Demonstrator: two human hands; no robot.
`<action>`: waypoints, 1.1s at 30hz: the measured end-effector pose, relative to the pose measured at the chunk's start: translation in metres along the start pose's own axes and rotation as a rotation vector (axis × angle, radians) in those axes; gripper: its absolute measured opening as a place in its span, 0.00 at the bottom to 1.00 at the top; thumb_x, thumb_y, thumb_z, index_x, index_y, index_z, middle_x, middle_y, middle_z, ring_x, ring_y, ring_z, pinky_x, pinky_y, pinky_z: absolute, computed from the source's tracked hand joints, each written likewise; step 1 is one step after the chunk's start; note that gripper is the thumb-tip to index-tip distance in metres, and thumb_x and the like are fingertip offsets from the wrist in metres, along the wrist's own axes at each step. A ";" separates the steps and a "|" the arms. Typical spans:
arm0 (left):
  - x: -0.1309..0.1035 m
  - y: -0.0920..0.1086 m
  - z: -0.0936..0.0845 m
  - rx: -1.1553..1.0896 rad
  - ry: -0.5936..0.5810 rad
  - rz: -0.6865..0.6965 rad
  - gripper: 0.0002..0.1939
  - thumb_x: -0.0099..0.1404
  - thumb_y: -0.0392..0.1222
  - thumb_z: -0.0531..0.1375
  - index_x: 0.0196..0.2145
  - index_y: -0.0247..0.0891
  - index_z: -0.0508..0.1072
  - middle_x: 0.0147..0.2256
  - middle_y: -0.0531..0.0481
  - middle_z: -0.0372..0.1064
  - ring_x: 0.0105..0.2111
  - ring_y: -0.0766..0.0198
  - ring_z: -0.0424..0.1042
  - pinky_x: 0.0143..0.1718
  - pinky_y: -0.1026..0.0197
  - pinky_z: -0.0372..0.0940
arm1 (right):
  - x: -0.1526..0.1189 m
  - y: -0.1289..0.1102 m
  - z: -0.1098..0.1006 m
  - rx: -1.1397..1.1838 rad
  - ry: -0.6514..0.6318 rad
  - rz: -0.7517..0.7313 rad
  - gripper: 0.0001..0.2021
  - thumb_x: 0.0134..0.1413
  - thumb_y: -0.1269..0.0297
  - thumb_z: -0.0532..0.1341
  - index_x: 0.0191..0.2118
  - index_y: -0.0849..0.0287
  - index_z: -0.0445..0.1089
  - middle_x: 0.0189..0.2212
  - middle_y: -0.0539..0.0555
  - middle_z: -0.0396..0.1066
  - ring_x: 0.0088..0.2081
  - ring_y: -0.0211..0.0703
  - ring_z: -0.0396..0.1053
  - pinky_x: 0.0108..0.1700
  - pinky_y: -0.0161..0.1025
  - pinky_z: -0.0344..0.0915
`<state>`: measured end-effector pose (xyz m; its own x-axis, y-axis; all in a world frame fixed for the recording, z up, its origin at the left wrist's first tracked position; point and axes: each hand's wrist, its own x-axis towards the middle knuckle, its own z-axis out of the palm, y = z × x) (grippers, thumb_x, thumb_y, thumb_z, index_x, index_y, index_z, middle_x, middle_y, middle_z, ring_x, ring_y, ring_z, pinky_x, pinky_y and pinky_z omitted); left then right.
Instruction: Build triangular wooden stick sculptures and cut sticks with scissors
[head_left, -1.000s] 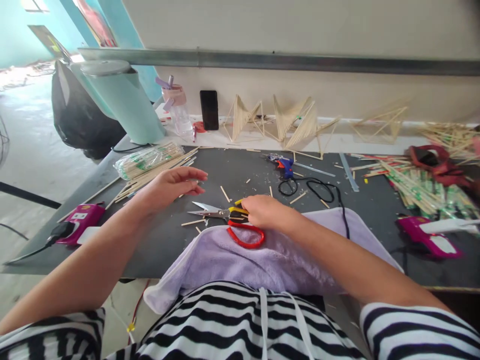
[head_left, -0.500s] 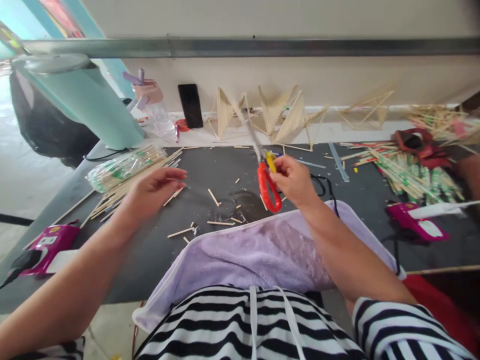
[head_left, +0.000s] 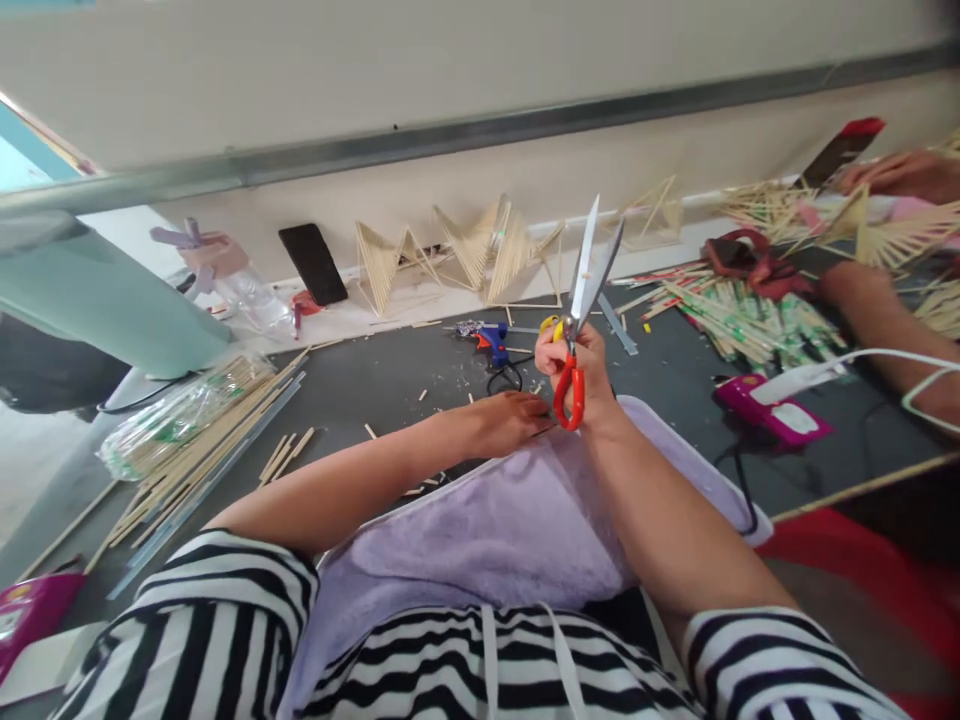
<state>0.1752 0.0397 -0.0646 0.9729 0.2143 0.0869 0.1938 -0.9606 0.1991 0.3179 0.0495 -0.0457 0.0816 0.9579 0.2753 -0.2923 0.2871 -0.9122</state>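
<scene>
My right hand (head_left: 589, 360) is closed around a pair of scissors (head_left: 590, 275), which have one red and one yellow handle loop. Their blades point up and stand apart, with nothing visible between them. My left hand (head_left: 506, 422) lies low over the grey table, palm down, fingers stretched toward my right wrist. It is beside the edge of the lavender cloth (head_left: 517, 510) and appears to hold nothing. Short cut sticks (head_left: 420, 490) lie under and around my left forearm. A blue glue gun (head_left: 491, 342) rests on the table just beyond my hands.
Long wooden sticks (head_left: 202, 440) and a plastic bag (head_left: 180, 405) lie left. Stick frames (head_left: 465, 250), a phone (head_left: 313, 262) and a bottle (head_left: 251, 290) line the wall. Bundled sticks (head_left: 757, 315), a magenta power socket (head_left: 776, 410) and another person's arm (head_left: 885, 310) are at right.
My left hand has swept right across the table to beside my right hand. The scissors have turned more upright and their blades have spread. The view has shifted right.
</scene>
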 end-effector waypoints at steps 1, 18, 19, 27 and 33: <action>-0.002 -0.001 0.003 0.017 -0.032 -0.010 0.20 0.67 0.42 0.53 0.55 0.32 0.68 0.55 0.36 0.65 0.57 0.54 0.63 0.60 0.54 0.56 | 0.001 0.001 -0.001 0.021 -0.008 0.001 0.06 0.39 0.65 0.60 0.22 0.56 0.61 0.15 0.43 0.57 0.15 0.30 0.52 0.19 0.31 0.50; -0.161 -0.003 -0.042 -0.013 0.017 -0.796 0.30 0.68 0.54 0.48 0.63 0.37 0.57 0.66 0.39 0.47 0.62 0.52 0.56 0.60 0.51 0.56 | -0.003 0.014 0.005 0.116 -0.040 0.052 0.05 0.37 0.72 0.59 0.24 0.56 0.63 0.16 0.43 0.59 0.16 0.30 0.54 0.19 0.31 0.51; -0.141 -0.009 -0.037 -0.038 -0.003 -0.768 0.31 0.68 0.53 0.49 0.63 0.34 0.57 0.66 0.36 0.46 0.63 0.51 0.53 0.61 0.51 0.54 | -0.003 0.016 0.005 0.104 -0.048 0.064 0.05 0.37 0.71 0.59 0.24 0.56 0.63 0.16 0.42 0.59 0.16 0.31 0.54 0.19 0.31 0.51; -0.144 0.028 -0.006 -0.028 -0.127 -0.478 0.27 0.69 0.48 0.49 0.63 0.36 0.57 0.65 0.39 0.50 0.65 0.54 0.49 0.64 0.50 0.49 | -0.003 0.020 0.001 0.061 -0.059 0.081 0.05 0.39 0.70 0.60 0.24 0.56 0.62 0.16 0.42 0.59 0.16 0.31 0.54 0.19 0.32 0.50; -0.250 0.057 -0.024 0.067 -0.003 -0.788 0.23 0.69 0.45 0.49 0.60 0.41 0.63 0.61 0.40 0.57 0.61 0.51 0.59 0.61 0.45 0.54 | -0.002 0.022 0.004 0.098 -0.074 0.101 0.05 0.39 0.70 0.61 0.24 0.56 0.62 0.16 0.43 0.59 0.16 0.31 0.55 0.21 0.35 0.49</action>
<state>-0.0597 -0.0645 -0.0514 0.5464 0.8355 -0.0578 0.8329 -0.5349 0.1419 0.3072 0.0535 -0.0649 -0.0220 0.9778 0.2083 -0.3874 0.1837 -0.9034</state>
